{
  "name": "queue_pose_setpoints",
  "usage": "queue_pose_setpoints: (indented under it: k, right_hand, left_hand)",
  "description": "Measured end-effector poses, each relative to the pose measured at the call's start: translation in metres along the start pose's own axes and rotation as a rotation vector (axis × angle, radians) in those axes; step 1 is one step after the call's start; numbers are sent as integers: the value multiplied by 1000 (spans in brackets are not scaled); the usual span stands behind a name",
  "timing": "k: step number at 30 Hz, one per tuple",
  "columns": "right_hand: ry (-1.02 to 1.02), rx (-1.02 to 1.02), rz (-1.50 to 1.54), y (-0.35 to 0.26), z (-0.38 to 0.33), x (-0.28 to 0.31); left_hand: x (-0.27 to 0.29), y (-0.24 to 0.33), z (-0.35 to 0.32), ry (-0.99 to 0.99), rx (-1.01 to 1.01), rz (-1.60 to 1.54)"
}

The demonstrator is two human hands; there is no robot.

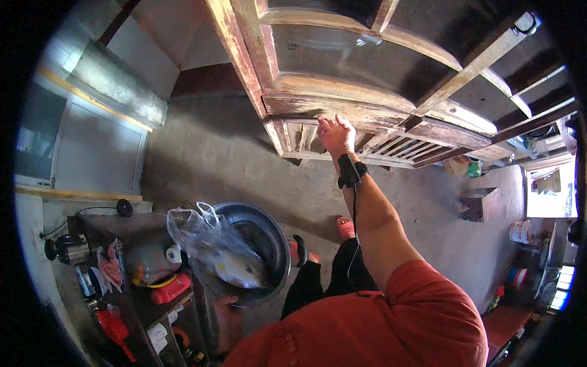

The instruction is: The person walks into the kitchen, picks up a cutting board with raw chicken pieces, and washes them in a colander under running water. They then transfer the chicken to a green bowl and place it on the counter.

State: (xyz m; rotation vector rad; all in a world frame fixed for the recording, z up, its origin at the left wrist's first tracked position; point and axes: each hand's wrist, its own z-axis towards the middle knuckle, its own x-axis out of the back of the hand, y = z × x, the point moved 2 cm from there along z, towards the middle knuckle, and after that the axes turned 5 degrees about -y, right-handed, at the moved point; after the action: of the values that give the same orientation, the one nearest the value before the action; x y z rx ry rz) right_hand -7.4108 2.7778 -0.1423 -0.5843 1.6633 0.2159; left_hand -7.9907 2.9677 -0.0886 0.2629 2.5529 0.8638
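The right hand (335, 133) lies flat on the worn lower rail of an old wooden window frame (367, 116), fingers spread and pointing toward twelve o'clock, pressing rather than wrapping, so it grasps nothing; a black wrist strap (350, 172) sits just below it at six o'clock. The left hand (227, 309) is half hidden at the lower edge, fingers under the rim of a dark round metal basin (269, 244) and bearing it from below, though how tightly the fingers close I cannot tell. Inside the basin lies a clear plastic bag (211, 241) with a pale fish in it, the bag's loose top standing toward eleven o'clock. The frame looks stiff and heavy, its paint flaked and rough, and its glass panes fragile; the solid rail under the palm seems the safest place to push. Its long axis runs from ten o'clock down toward four o'clock across the upper picture, with slatted louvres at four o'clock of the hand. The basin seems rigid but awkward one-handed, and the bag soft and slippery. At nine o'clock of the basin stands a dark shelf (116, 223) cluttered with red tools.
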Motion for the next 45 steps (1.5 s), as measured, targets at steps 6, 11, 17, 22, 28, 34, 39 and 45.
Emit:
queue_pose_setpoints:
  k: [6,11,17,22,28,34,39,45]
  right_hand:
    - [81,7,-78,1,-16,17]
    - [180,-31,-160,12,-79,33]
    - [376,-199,-576,6,-145,-6]
    - [-149,431,-1938,-50,-154,-94]
    - [-77,252,-2702,-99,-61,-123]
    - [-189,120,-2953,-104,-45,-121]
    - [-38,405,-3053,-122,-50,-113]
    - [-140,248,-2890,-128,-48,-104]
  left_hand:
    - [-7,4,-14,-150,34,16]
    - [-23,2,-15,-230,28,-66]
    - [-33,2,-8,-45,94,31]
    - [-40,-3,-13,-49,125,-8]
    - [-36,-23,-7,-126,-106,90]
    - [-32,-37,-16,10,8,-30]
    - [-51,-29,-28,8,87,96]
    - [-61,-37,-28,70,63,15]
